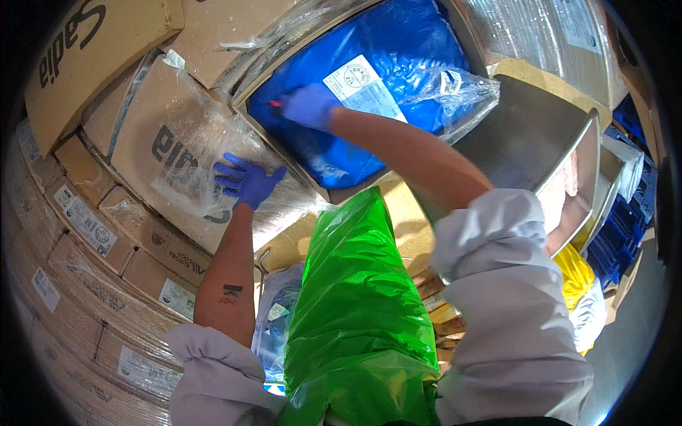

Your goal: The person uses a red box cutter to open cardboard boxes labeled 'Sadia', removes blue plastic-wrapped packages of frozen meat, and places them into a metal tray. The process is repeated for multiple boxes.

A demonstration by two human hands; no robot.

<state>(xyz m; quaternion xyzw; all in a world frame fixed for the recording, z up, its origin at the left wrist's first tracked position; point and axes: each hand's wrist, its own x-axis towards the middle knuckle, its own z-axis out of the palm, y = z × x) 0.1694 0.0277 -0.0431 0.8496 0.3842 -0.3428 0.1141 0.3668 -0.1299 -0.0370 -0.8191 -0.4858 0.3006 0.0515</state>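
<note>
Before me is an open cardboard box (286,144) holding a blue plastic-wrapped pack (405,32). A white printed label (367,88) lies on the pack, and crumpled clear film (469,98) spills over its right side. Over the pack's left part is my right hand (310,106), in a purple glove and blurred; its fingers are closed around a small tool (275,104) with a red part, mostly hidden. My left hand (248,180), gloved too, rests with fingers spread on the film-covered top of a closed cardboard carton (144,114) to the left.
Wrapped cartons (160,242) are stacked at the left, with another carton (101,64) higher up. On the right stands a metal container (511,133), near blue plastic crates (618,239) and a yellow bag (575,277). My green plastic apron (357,298) reaches the box's near edge.
</note>
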